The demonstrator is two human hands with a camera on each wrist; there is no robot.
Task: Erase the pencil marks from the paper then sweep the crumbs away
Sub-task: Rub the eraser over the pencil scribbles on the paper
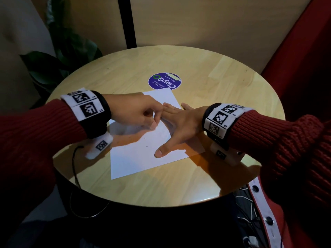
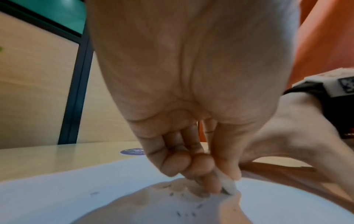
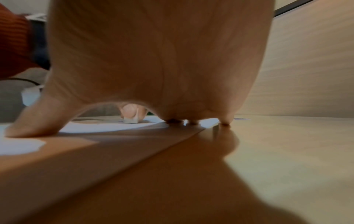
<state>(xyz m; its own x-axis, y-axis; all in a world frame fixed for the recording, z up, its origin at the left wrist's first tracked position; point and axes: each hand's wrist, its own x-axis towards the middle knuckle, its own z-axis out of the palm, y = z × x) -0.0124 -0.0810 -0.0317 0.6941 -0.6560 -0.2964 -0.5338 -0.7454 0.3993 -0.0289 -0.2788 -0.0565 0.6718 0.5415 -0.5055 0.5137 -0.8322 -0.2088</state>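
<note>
A white sheet of paper (image 1: 139,158) lies on the round wooden table (image 1: 197,185). My left hand (image 1: 143,113) pinches a small whitish eraser (image 1: 153,126) and presses its tip onto the paper's upper middle. From the left wrist, the eraser (image 2: 228,184) sits between thumb and fingers, with dark crumbs (image 2: 189,210) scattered on the paper (image 2: 57,201) just before it. My right hand (image 1: 179,126) lies flat with spread fingers on the paper's right side, thumb toward me. Under the right palm, the eraser (image 3: 130,120) touches the paper (image 3: 99,128).
A round purple sticker (image 1: 164,81) sits on the table just beyond the paper. A dark leafy plant (image 1: 59,56) stands behind the table at the left, and a red seat (image 1: 304,51) at the right. A black cable (image 1: 75,167) hangs off the near left edge.
</note>
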